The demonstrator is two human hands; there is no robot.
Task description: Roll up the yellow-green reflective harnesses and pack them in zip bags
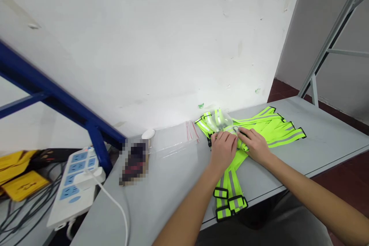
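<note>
A pile of neon yellow-green reflective straps with grey stripes and black buckles lies on the grey table. My left hand is closed, its fingers curled over the straps in the middle of the pile. Close beside it, my right hand pinches a strap near a dark buckle piece. Just beyond my fingers is a clear plastic bag among the straps. Several strap ends with black buckles hang toward the table's front edge. My fingers hide part of what they grip.
Clear zip bags with red seals lie flat to the left. A blurred-out phone-like object and a white round object are nearby. Farther left are a white power strip, cables, yellow packets and a blue metal frame.
</note>
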